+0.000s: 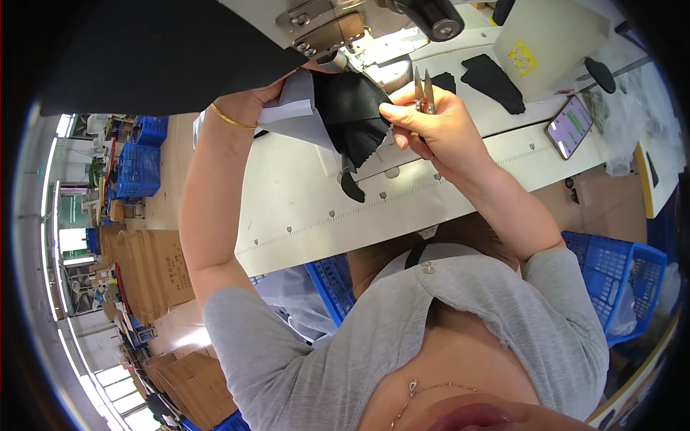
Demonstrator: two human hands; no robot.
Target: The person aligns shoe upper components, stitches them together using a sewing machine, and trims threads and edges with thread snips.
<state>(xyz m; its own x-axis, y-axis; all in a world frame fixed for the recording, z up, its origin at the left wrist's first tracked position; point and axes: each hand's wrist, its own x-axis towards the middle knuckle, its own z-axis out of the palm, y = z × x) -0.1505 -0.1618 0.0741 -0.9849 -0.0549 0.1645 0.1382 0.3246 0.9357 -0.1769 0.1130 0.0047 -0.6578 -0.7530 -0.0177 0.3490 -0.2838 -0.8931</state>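
Holding snips (pixel 429 93), the right hand (pixel 447 129) touches black fabric (pixel 348 100), the left hand's (pixel 264 95) grip unclear, a crate (pixel 648 276) holding plastic (pixel 624 313).

The cloth (pixel 352 100) looks matt and faintly sheened, its cut edge rough; the snips (pixel 429 97) are smooth metal. The counter (pixel 309 208) has a smooth, slightly glossy finish, the phone (pixel 570 127) a glassy one. Crates (pixel 140 171) are plastic, cartons (pixel 159 269) matt cardboard.
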